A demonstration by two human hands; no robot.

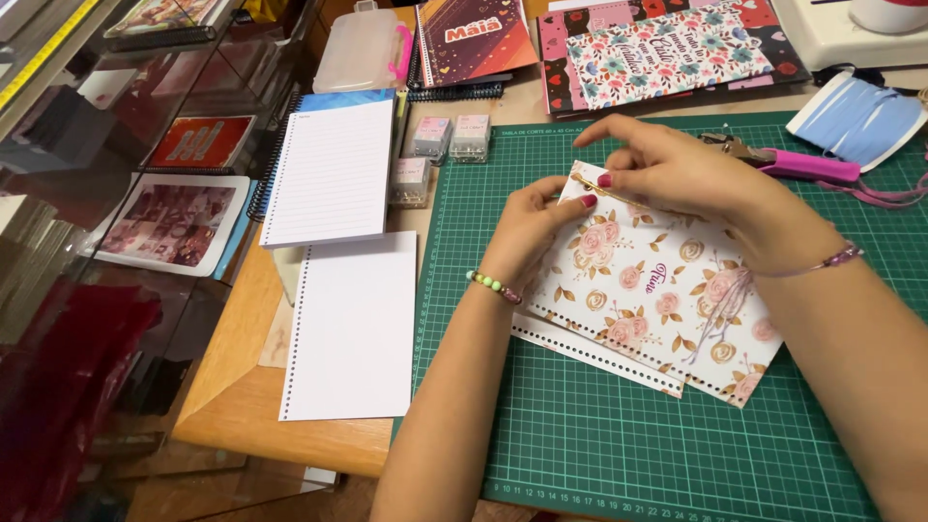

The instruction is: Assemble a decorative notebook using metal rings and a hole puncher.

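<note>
Rose-patterned punched cover [657,290] on green cutting mat [619,435], both hands, left [536,227] and right [677,174], pinched shut on its top corner.

1. The scene is lit brightly and evenly from above; the green cutting mat [628,454] and the blank punched sheet [353,324] are rendered without dark patches.
2. Only soft, short shadows are cast, seen under the left hand [536,227] and the right hand [677,174] on the rose-patterned cover [667,309].
3. The lined notepad [329,174] is close to overexposed, though its ruling is kept.
4. Dim reflections are shown on the glass surface [116,222] at the left, where the picture is darkest.
5. Sharp focus is held at the centre; slight softness is noticed toward the edges.
6. Straight lines near the borders are mildly bent by a wide lens.
</note>
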